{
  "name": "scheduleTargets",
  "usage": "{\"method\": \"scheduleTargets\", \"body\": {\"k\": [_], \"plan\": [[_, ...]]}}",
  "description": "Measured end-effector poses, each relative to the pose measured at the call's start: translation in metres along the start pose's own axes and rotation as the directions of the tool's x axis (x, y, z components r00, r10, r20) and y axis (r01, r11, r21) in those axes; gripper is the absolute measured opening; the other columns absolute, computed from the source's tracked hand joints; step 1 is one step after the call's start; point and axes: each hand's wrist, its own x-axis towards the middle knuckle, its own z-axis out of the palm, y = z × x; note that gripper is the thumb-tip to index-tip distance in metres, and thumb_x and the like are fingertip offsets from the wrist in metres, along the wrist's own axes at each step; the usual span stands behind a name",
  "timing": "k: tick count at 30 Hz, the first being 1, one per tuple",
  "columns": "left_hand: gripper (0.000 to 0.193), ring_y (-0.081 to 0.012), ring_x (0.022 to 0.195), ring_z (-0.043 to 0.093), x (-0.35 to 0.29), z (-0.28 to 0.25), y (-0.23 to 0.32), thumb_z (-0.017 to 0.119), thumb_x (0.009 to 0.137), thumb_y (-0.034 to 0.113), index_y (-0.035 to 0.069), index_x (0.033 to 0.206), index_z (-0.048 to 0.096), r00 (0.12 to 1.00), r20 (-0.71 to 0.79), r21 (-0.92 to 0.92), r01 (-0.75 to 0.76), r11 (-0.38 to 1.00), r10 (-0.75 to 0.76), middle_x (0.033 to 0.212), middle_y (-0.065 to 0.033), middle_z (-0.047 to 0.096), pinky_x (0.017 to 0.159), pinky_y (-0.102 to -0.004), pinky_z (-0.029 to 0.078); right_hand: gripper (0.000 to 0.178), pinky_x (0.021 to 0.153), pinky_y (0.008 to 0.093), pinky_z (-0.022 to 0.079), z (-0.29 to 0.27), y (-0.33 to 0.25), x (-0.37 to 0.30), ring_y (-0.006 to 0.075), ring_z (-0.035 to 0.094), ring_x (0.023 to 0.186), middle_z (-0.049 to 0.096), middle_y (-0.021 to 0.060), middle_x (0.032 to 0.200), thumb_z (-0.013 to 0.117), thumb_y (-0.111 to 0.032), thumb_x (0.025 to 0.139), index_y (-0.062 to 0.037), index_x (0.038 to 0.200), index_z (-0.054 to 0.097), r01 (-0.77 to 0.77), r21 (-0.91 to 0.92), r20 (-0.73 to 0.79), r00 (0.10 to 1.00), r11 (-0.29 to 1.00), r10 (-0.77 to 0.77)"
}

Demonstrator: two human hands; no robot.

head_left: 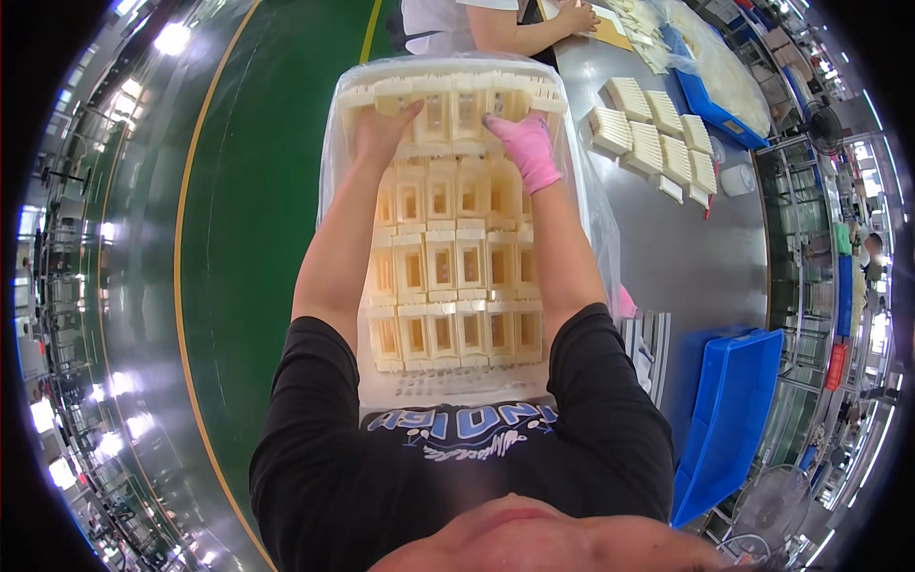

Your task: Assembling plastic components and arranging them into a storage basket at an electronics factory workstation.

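Note:
A white crate (pixel 467 386) lined with clear plastic stands in front of me, filled with rows of cream plastic frames (pixel 441 265) that have rectangular openings. At its far end my bare left hand (pixel 383 132) is closed round the left end of the last row of cream plastic frames (pixel 437 114), its thumb on the near side. My right hand (pixel 527 151), in a pink glove with the thumb tip darkened, grips the right end of the same row. Most of the fingers on both hands are hidden behind the frames.
To the right, a metal table (pixel 691 257) holds bundles of cream slatted parts (pixel 658 133), a white roll (pixel 737 179) and a blue tray (pixel 717 110) under plastic. A blue bin (pixel 729 410) stands nearer. Another person's arm (pixel 524 33) reaches over the table's far end. Green floor (pixel 257 191) lies left.

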Motion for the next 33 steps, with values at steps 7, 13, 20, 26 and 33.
{"method": "scheduleTargets", "body": {"k": [7,13,20,26,33], "plan": [[0.076,-0.0256,0.104,0.050,-0.012,-0.024,0.053,0.072,0.062,0.041,-0.003,0.116,0.042,0.986,-0.085,0.018,-0.142,0.990,0.143,0.110,-0.0155,0.054,0.090,-0.0309,0.036,0.068,0.079,0.0325,0.043,-0.039,-0.035,-0.035,0.0258,0.056,0.089,0.057,0.0171,0.099,0.072,-0.035,0.057,0.0054,0.106,0.049,0.292,0.067,-0.194,0.942,0.954,-0.275],[0.075,-0.0250,0.102,0.051,-0.029,-0.031,0.101,0.072,0.061,0.042,-0.003,0.115,0.044,0.963,0.041,0.022,-0.266,0.964,0.265,0.109,-0.0152,0.054,0.089,-0.0314,0.037,0.057,0.074,0.0331,0.044,-0.082,-0.043,-0.096,0.0255,0.058,0.083,0.061,0.0167,0.088,0.070,-0.039,0.059,0.0053,0.093,0.056,0.242,0.059,-0.357,0.911,0.969,-0.206],[0.085,-0.0274,0.104,0.050,-0.100,0.054,0.163,0.070,0.058,0.049,0.000,0.120,0.040,0.854,0.283,-0.106,-0.425,0.899,0.437,0.113,-0.0159,0.052,0.089,-0.0325,0.037,0.074,0.082,0.0347,0.042,-0.166,0.012,-0.172,0.0342,0.053,0.095,0.053,0.0241,0.104,0.067,-0.041,0.058,0.0089,0.108,0.045,0.003,0.076,-0.588,0.808,0.997,0.042],[0.079,-0.0262,0.096,0.054,-0.178,0.162,0.206,0.068,0.058,0.051,0.001,0.114,0.046,0.588,0.634,-0.284,-0.425,0.859,0.501,0.105,-0.0152,0.056,0.083,-0.0326,0.040,0.068,0.079,0.0354,0.043,-0.236,0.070,-0.267,0.0333,0.054,0.093,0.054,0.0236,0.102,0.067,-0.036,0.059,0.0079,0.106,0.045,-0.134,0.295,-0.741,0.594,0.946,0.315],[0.073,-0.0262,0.093,0.056,-0.312,0.286,0.232,0.065,0.059,0.056,-0.001,0.104,0.055,0.238,0.917,-0.135,-0.571,0.810,0.321,0.103,-0.0158,0.057,0.079,-0.0331,0.042,0.063,0.078,0.0340,0.043,-0.300,0.173,-0.381,0.0353,0.056,0.087,0.056,0.0283,0.092,0.062,-0.044,0.059,0.0128,0.086,0.055,-0.394,0.406,-0.669,0.486,0.824,0.562]]}}
